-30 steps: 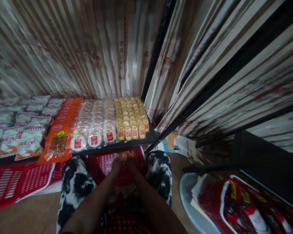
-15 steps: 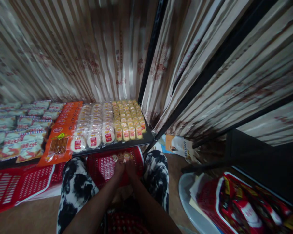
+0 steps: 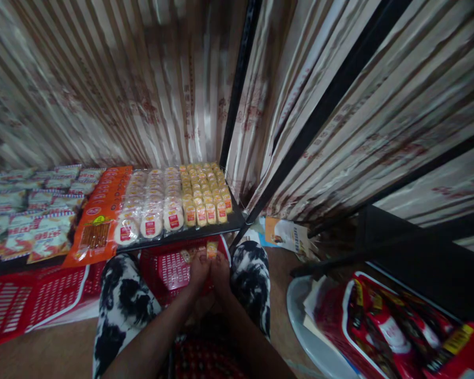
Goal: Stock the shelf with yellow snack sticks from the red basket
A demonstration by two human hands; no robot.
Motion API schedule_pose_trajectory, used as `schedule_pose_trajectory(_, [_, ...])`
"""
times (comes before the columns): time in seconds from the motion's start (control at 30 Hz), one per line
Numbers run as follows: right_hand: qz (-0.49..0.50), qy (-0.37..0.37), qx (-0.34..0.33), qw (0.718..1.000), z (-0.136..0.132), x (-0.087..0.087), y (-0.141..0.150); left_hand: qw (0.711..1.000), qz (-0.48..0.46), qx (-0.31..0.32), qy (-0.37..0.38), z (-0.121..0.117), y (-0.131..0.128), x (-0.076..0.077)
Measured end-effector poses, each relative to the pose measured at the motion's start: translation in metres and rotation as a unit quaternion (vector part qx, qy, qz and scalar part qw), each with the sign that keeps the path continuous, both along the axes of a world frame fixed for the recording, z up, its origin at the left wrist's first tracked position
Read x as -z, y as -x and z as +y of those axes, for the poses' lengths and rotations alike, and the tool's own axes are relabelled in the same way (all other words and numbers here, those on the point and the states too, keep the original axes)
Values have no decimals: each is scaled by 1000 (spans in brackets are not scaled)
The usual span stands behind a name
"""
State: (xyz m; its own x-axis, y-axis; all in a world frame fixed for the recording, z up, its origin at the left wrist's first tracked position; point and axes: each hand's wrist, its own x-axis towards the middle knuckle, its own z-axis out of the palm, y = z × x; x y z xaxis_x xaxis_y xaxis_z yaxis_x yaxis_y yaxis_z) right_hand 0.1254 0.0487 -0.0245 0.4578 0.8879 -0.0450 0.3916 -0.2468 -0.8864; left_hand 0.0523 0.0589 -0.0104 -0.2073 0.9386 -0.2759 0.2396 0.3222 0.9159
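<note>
Your left hand (image 3: pixel 199 267) and right hand (image 3: pixel 220 268) pinch a small yellow snack packet (image 3: pixel 211 249) at seven o'clock, above the red basket (image 3: pixel 152 267), presumably paired for steadiness; dimness obscures exact contact.

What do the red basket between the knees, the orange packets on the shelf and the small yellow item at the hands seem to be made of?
Red basket: probably smooth moulded plastic; regular openings pierce it.
Orange packets: likely printed plastic film, glossy; pale glints show near the front one's lower edge.
Small yellow item: perhaps film-wrapped, but too blurred to tell.
</note>
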Motion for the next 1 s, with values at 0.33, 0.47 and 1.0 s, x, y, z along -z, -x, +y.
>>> schedule_pose_trajectory(0.33, [-9,-73,29,997,-3,-5,-10,998,-45,-11,-36,0,-12,-28])
schedule_pose_trajectory(0.47, [-12,-89,39,995,-1,-14,-17,993,-101,0,-54,1,-20,-48])
schedule_pose_trajectory(1.0, [-99,-105,40,989,25,-67,-30,995,-32,32,-91,23,-38,-90])
